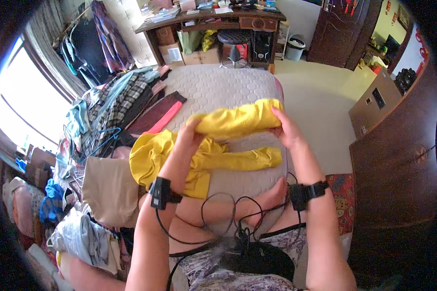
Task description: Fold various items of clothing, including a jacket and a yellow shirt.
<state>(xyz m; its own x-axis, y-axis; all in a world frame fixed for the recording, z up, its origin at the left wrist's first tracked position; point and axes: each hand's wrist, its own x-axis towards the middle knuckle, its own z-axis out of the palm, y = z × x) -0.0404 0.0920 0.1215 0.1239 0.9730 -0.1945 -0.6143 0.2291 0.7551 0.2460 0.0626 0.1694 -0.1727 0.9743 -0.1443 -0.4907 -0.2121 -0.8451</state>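
Note:
A yellow long-sleeved garment [159, 154] lies partly spread on the quilted mattress [225, 83]. Both hands lift one stretch of it, apparently a sleeve [240, 119], above the bed. My left hand [191, 134] grips the sleeve's left end. At its right end, my right hand [288, 130] pinches the cloth with the thumb on top. The other sleeve [247, 160] rests on the mattress, pointing right. My left forearm hides part of the garment's body.
Left of the garment are a folded beige cloth [111, 189], a blue hanger [103, 142] and a heap of clothes [120, 98]. Black cables [236, 203] loop over my lap between the wrist devices. A dark wooden cabinet [389, 182] stands right, a desk [211, 18] beyond the bed.

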